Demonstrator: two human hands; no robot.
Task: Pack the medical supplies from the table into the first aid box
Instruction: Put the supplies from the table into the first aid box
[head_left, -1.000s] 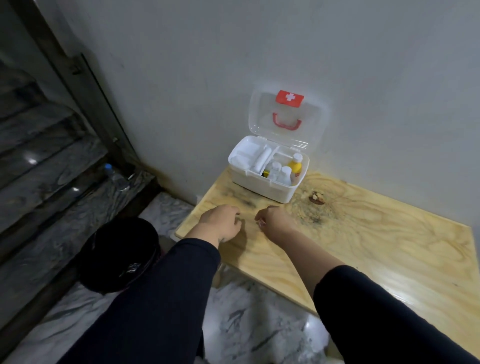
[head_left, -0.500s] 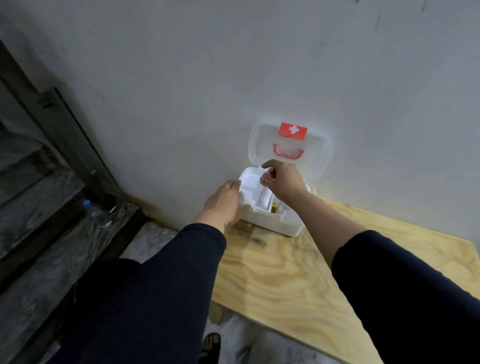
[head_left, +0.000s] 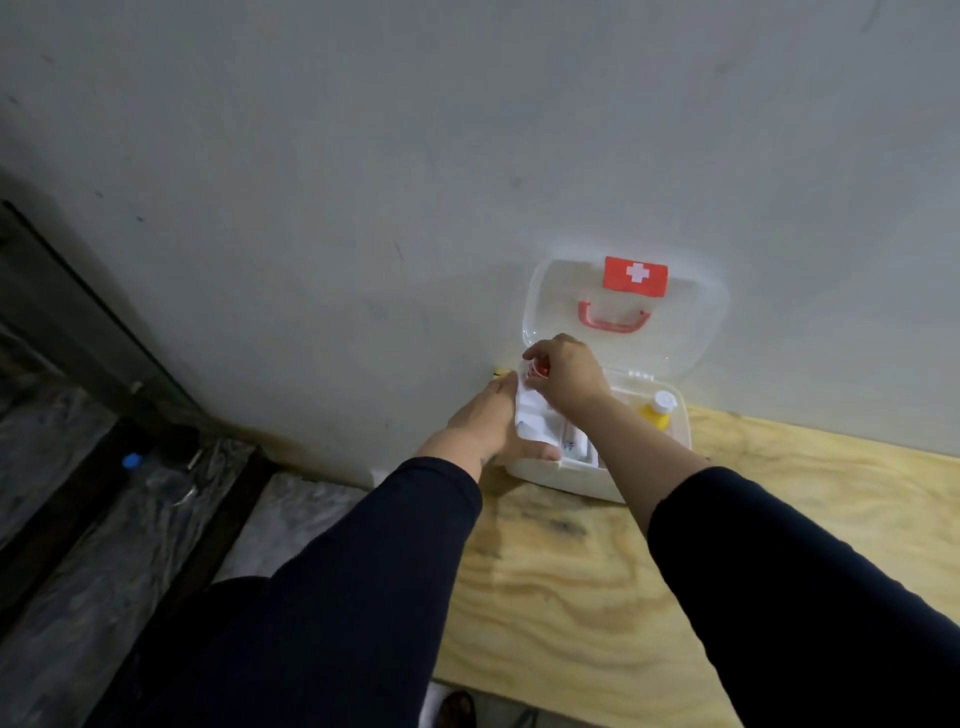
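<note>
The white first aid box (head_left: 582, 480) stands open against the wall, its clear lid (head_left: 691, 332) upright with a red cross label and red handle. My left hand (head_left: 485, 423) grips the box's left wall, thumb on the front rim. My right hand (head_left: 569, 371) hovers over the box's back left compartment, fingers pinched on a small red item (head_left: 540, 369). Inside the box I see a yellow bottle with a white cap (head_left: 657, 410) at the right and a white tube (head_left: 574, 447) in the middle.
The plywood table (head_left: 597, 597) reaches to the wall; its left edge runs just beside the box. Left of it are dark stone steps (head_left: 78, 493) with a blue-capped bottle (head_left: 132, 461). A foot (head_left: 457, 709) shows below the table's near edge.
Both hands left the table's front and went to the box. My left hand has slid along the box's left side, and my right hand has carried the red item toward the back left corner.
</note>
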